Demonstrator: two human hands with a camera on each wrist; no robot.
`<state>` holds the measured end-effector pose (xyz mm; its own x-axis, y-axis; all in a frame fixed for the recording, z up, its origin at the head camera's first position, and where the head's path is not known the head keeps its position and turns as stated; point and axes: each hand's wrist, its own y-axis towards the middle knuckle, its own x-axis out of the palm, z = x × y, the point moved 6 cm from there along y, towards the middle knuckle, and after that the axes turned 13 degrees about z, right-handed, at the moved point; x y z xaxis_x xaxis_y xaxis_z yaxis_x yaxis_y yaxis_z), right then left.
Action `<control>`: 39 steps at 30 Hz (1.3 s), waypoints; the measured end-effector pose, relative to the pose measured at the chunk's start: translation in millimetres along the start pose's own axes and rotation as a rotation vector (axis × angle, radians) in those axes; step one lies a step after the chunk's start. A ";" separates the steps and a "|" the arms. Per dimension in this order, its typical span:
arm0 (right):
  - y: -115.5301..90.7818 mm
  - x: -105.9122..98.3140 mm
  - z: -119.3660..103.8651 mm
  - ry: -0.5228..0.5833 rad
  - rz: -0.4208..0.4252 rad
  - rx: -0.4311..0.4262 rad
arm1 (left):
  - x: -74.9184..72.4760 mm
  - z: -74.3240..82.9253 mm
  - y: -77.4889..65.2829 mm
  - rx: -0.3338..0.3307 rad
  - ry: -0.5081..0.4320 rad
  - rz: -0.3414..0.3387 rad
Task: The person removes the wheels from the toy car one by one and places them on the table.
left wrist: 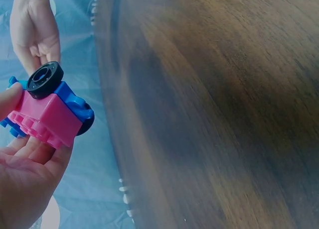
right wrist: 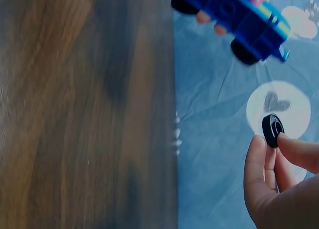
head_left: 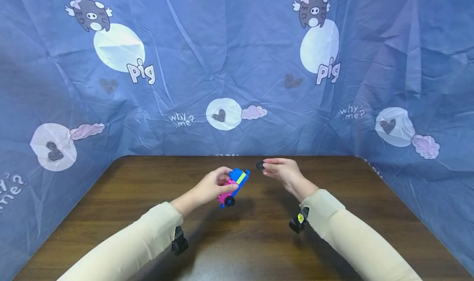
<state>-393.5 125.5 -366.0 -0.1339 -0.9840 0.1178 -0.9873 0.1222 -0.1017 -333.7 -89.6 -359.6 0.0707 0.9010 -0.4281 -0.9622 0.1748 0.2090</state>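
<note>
A small toy car (head_left: 237, 175) of blue, pink and yellow-green building blocks is held up over the table, tilted, between the thumb and fingers of my left hand (head_left: 207, 187). One black wheel (head_left: 229, 201) shows at its lower end. In the right wrist view, the car's blue underside (right wrist: 229, 12) faces the camera, with black wheels on it. My right hand (head_left: 285, 173) pinches a loose black wheel (right wrist: 271, 131) by its edge between thumb and fingertips. That wheel is a short gap to the right of the car, apart from it.
Beneath both hands lies a brown wooden table (head_left: 237, 248) with rounded far corners. A blue cloth (head_left: 222, 59) printed with pigs and hearts hangs behind and at the sides. Each sleeve cuff carries a black wrist camera (head_left: 180, 242).
</note>
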 end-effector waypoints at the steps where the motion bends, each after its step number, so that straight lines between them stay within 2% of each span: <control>1: 2.5 -1.1 0.6 -0.004 0.004 0.002 | -0.1 0.4 0.4 0.001 -0.003 0.001; 6: 12.6 -4.4 0.4 -0.027 0.020 0.006 | -0.8 2.2 2.7 0.010 -0.021 0.005; 13: 21.6 -6.1 2.4 -0.043 0.066 0.059 | -0.8 4.9 3.0 0.000 -0.080 0.001; 17: 29.2 -8.9 9.9 -0.052 0.097 0.098 | -0.8 3.5 2.4 -0.012 -0.081 0.003; 25: 50.5 -17.6 28.6 -0.069 0.167 0.126 | 1.0 2.7 3.6 0.015 -0.090 0.008; 33: 58.9 -20.5 41.8 -0.072 0.239 0.160 | -0.6 5.5 0.6 -0.003 -0.059 0.021; 39: 65.7 -25.0 57.6 -0.152 0.287 0.185 | -1.2 4.9 -0.7 0.005 -0.051 0.019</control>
<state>-450.1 150.7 -432.5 -0.3750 -0.9229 -0.0876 -0.8774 0.3839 -0.2879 -331.9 -88.9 -355.0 0.0658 0.9231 -0.3790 -0.9621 0.1595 0.2214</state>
